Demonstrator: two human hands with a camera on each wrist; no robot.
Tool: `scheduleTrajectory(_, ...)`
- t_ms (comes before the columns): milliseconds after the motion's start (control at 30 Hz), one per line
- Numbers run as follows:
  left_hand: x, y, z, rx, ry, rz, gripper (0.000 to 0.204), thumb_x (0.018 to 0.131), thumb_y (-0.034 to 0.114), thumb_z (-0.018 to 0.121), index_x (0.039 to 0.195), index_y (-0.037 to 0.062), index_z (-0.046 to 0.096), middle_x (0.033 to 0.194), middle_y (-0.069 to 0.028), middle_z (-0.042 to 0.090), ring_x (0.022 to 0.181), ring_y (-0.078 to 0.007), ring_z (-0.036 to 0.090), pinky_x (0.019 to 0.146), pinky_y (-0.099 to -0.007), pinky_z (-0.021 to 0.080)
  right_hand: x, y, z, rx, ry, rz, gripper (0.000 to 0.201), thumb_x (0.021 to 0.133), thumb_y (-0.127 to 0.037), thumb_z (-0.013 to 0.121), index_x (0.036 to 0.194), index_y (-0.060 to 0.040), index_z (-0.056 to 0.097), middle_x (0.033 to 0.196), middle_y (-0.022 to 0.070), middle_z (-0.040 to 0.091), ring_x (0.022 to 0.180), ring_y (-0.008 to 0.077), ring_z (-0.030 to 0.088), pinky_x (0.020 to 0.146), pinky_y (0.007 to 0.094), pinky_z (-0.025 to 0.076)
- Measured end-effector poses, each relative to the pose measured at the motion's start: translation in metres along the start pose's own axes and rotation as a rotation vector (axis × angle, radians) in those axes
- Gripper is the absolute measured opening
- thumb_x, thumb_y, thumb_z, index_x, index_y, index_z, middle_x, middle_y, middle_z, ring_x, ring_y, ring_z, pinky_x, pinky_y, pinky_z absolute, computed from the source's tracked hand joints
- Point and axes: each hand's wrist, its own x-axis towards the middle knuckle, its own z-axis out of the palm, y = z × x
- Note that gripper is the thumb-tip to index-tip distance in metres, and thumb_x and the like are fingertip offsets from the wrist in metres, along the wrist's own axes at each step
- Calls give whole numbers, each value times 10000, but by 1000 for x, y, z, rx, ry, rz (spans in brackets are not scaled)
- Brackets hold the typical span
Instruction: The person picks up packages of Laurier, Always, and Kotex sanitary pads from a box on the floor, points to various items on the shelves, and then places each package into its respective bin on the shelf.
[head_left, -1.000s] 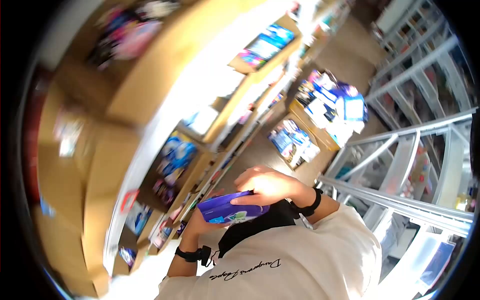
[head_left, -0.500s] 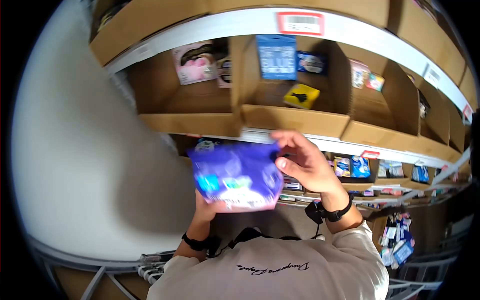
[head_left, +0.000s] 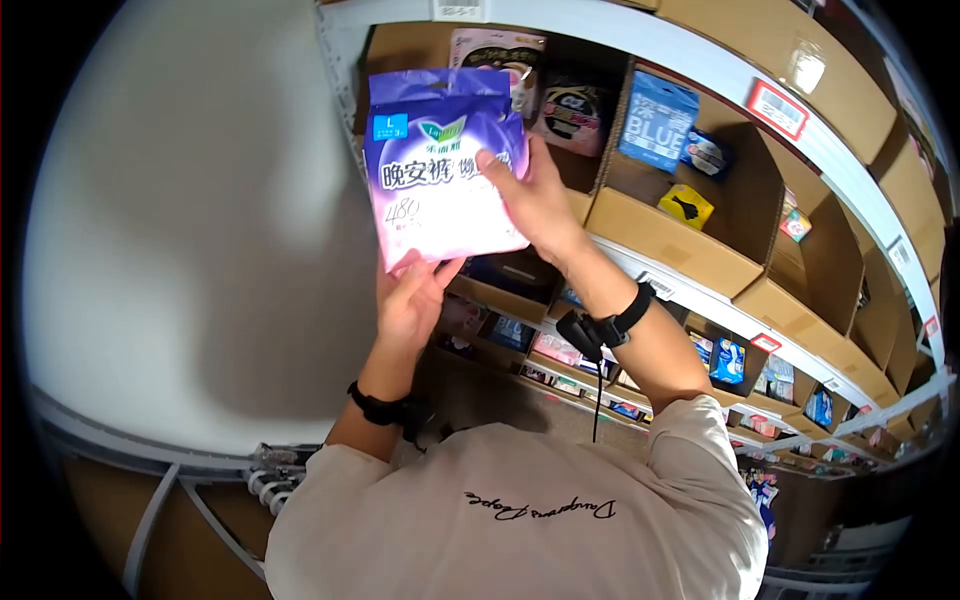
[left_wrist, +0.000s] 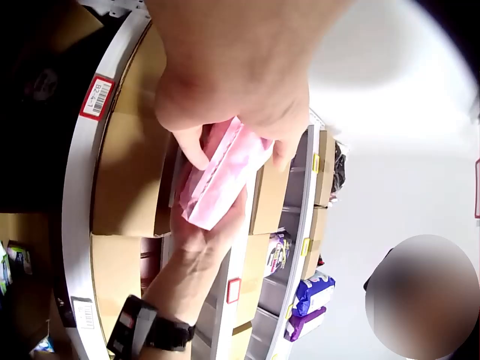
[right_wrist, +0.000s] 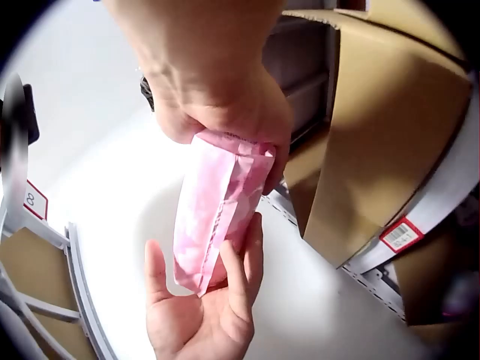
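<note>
Purple pack (head_left: pixel 442 165) is pinched along its side by the right hand (head_left: pixel 535 200), while the left hand (head_left: pixel 412 300) props its bottom edge with straight, relaxed fingers.

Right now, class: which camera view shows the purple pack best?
The head view: the purple pack faces the camera, print readable, with the right hand gripping its side and the left hand under it. Both wrist views show only its pink edge.

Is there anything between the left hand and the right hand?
Yes, the purple pack. The right hand grips its side, the left hand supports its bottom edge; the head view shows it best.
</note>
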Motion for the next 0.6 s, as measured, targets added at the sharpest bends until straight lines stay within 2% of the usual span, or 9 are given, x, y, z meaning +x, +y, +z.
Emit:
scheduleTrajectory(67, 2, -1, -2, 18, 22, 83, 546, 972, 61, 496, 1478, 108, 296, 1481, -119, 404, 1358, -315, 422, 1119, -541, 358, 6, 4, 11, 27, -39, -28, 461, 950, -268, 657, 1208, 33, 424, 1077, 111, 612, 945, 117, 589, 805, 272, 511)
scheduleTrajectory(267, 6, -1, -12, -15, 69, 168, 606, 958, 99, 532, 1490, 89, 242, 1480, -118, 391, 1344, -313, 437, 1111, -538, 374, 10, 15, 8, -8, -106, -25, 395, 982, -266, 607, 1216, 12, 451, 1071, 92, 615, 945, 103, 576, 825, 260, 494)
scheduleTrajectory(433, 4, -9, -31, -15, 94, 57, 612, 945, 135, 550, 1481, 75, 261, 1472, -129, 402, 1346, -320, 435, 1091, -530, 402, 9, 30, 9, -65, -159, 18, 437, 1006, -296, 560, 1279, 20, 431, 1083, 81, 611, 960, 101, 556, 839, 268, 479)
scheduleTrajectory(467, 4, -11, -36, -26, 125, 25, 613, 942, 147, 555, 1479, 73, 268, 1468, -131, 408, 1347, -323, 434, 1085, -524, 410, 11, 36, 8, -38, -177, 38, 530, 1006, -285, 557, 1391, 15, 349, 1083, 91, 613, 951, 113, 564, 835, 269, 480)
scheduleTrajectory(500, 5, -11, -40, -34, 118, 21, 613, 942, 147, 555, 1479, 73, 268, 1468, -131, 408, 1347, -323, 434, 1085, -524, 410, 11, 36, 6, -46, -170, 34, 530, 1006, -285, 557, 1391, 15, 349, 1083, 91, 613, 951, 113, 564, 835, 269, 480)
scheduleTrajectory(567, 6, -11, -47, -182, 176, -11, 645, 903, 97, 588, 1467, 73, 276, 1454, -140, 406, 1353, -326, 422, 1094, -534, 401, 10, 34, 3, -27, -92, 90, 656, 1009, -275, 550, 1491, 5, 205, 1058, 94, 614, 932, 115, 566, 822, 261, 479)
scheduleTrajectory(600, 6, -10, -50, -167, 176, -5, 663, 898, 132, 605, 1469, 68, 274, 1458, -135, 405, 1353, -321, 424, 1094, -526, 404, 11, 30, -2, -29, -98, 111, 744, 1007, -237, 549, 1535, -17, 73, 1030, 90, 614, 908, 119, 571, 812, 255, 479)
